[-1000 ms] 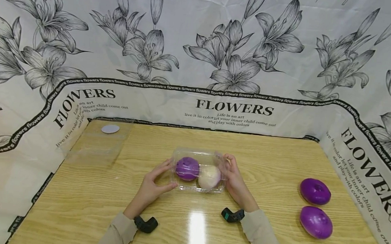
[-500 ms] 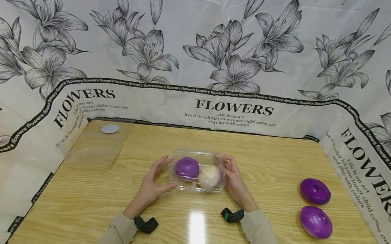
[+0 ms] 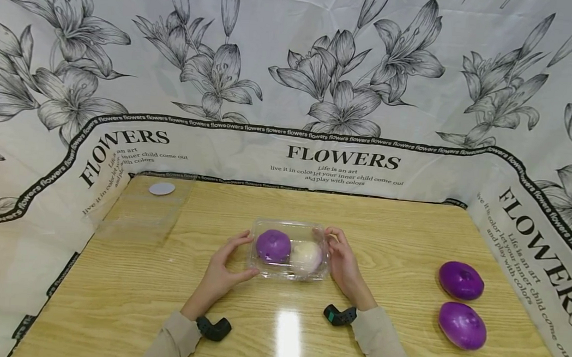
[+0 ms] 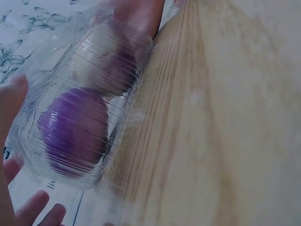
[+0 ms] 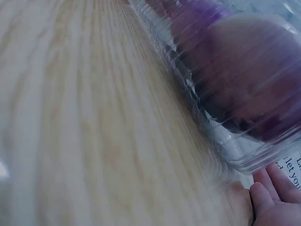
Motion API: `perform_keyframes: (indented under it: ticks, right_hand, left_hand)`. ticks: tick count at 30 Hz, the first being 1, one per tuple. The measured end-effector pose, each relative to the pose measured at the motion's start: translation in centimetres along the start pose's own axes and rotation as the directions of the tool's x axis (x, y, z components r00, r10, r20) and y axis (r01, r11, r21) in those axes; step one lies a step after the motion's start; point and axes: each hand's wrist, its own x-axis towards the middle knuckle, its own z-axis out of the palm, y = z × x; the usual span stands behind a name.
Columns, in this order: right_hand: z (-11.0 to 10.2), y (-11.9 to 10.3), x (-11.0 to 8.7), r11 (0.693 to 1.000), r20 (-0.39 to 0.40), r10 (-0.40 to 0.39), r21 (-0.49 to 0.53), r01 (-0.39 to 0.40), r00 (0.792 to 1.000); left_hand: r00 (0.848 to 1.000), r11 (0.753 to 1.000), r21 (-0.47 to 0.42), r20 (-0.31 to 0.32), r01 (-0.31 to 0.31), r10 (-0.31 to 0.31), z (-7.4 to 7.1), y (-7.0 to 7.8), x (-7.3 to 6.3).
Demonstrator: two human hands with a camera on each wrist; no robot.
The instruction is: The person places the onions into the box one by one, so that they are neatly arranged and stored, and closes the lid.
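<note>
A clear plastic clamshell box [image 3: 285, 276] sits at the middle of the table, its lid lying over two round pieces. One piece is a glossy purple ball [image 3: 273, 246]; beside it lies a cream-coloured ball [image 3: 306, 256] with a purple side. My left hand [image 3: 222, 273] grips the box's left end, thumb at the near corner and fingertips at the far corner. In the left wrist view its other fingers [image 4: 35, 205] spread below the box. At the right end my right hand [image 3: 346, 267] holds the box with bent fingers, partly hidden behind its side.
Two glossy purple balls [image 3: 461, 280], slightly flattened, lie at the right of the table [image 3: 386, 228]. At the back left stands a transparent plastic sheet or bag [image 3: 141, 213] with a white oval label [image 3: 161, 188]. Flower-printed cloth [image 3: 343, 165] walls the back and sides.
The right part of the box's lid has settled lower, and my right fingers have slid slightly down along that end. My left hand has barely moved. The loose purple balls lie where they were.
</note>
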Motion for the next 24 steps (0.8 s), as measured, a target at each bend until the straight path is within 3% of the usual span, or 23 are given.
perform_keyframes:
  ticks: [6,14,20,24]
  right_hand:
    - [0.1,0.2,-0.5,0.998,0.016,-0.052,-0.033,0.053,0.999]
    - [-0.5,0.5,-2.2,0.969,0.145,-0.207,-0.108,0.224,0.968]
    - [-0.7,0.3,-3.7,0.969,0.173,-0.206,-0.104,0.225,0.963]
    - [-0.8,-0.3,-4.0,0.979,0.166,-0.141,-0.124,0.163,0.976]
  left_hand:
    - [0.999,1.0,-0.025,0.034,-0.004,0.005,-0.5,2.6,0.1]
    - [1.0,0.999,-0.033,0.028,-0.009,0.01,-0.6,2.4,0.1]
    - [0.999,1.0,-0.022,0.034,-0.007,0.007,-0.5,2.6,0.0]
    - [1.0,0.999,-0.033,0.029,0.004,-0.003,-0.4,2.3,0.0]
